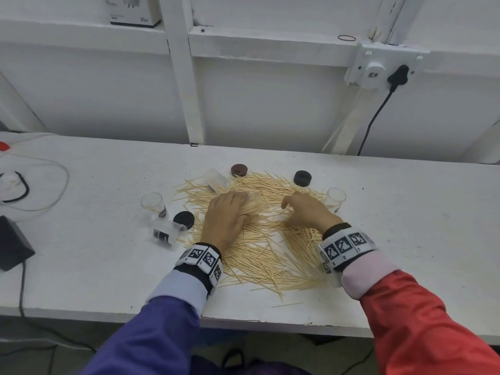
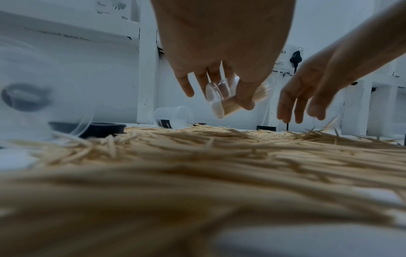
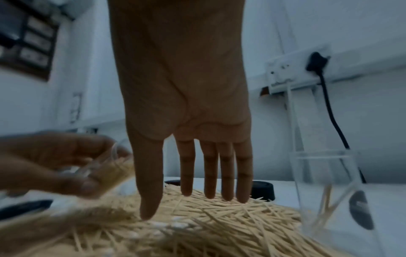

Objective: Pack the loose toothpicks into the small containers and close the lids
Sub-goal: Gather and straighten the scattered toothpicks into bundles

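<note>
A wide pile of loose toothpicks (image 1: 259, 239) covers the middle of the white table (image 1: 108, 266). My left hand (image 1: 239, 204) grips a small clear container (image 2: 217, 104), tilted on its side above the pile, with a bundle of toothpicks inside it. My right hand (image 1: 293, 209) hangs beside it with straight fingers (image 3: 226, 173) pointing down, the tips touching the pile and holding nothing. An upright clear container (image 1: 336, 198) with a few toothpicks stands just right of that hand. A brown lid (image 1: 239, 170) and a black lid (image 1: 302, 178) lie at the pile's far edge.
Left of the pile stand an upright clear container (image 1: 153, 204), a fallen one (image 1: 166, 232) and a black lid (image 1: 184, 220). Another container (image 1: 215, 180) lies on its side near the brown lid. A dark box (image 1: 12, 244) and cables occupy the far left.
</note>
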Demonstrator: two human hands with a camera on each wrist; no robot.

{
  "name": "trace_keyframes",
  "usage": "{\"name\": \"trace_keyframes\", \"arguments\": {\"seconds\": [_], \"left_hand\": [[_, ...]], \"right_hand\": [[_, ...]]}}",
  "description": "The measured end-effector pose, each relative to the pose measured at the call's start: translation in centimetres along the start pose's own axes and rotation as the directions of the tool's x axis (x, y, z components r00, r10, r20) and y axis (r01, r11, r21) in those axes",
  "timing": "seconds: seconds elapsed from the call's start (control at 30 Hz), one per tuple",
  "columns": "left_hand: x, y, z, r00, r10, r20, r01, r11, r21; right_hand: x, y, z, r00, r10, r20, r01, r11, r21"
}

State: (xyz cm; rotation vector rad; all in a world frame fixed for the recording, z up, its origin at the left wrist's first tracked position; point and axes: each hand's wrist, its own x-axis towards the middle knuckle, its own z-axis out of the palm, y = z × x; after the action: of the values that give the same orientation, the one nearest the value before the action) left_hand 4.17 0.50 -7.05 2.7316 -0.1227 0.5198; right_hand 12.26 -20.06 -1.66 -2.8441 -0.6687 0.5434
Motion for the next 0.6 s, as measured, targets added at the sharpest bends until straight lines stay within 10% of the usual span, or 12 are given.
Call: {"name": "trace_keyframes", "arguments": {"seconds": [0.6], "left_hand": [[-0.2, 0.1, 0.2, 0.999, -0.014, 0.039, 0.015, 1.000, -0.010]], "right_hand": [[0.2, 1.0, 1.6, 0.995, -0.065, -0.075, 0.048, 0.977, -0.209]]}}
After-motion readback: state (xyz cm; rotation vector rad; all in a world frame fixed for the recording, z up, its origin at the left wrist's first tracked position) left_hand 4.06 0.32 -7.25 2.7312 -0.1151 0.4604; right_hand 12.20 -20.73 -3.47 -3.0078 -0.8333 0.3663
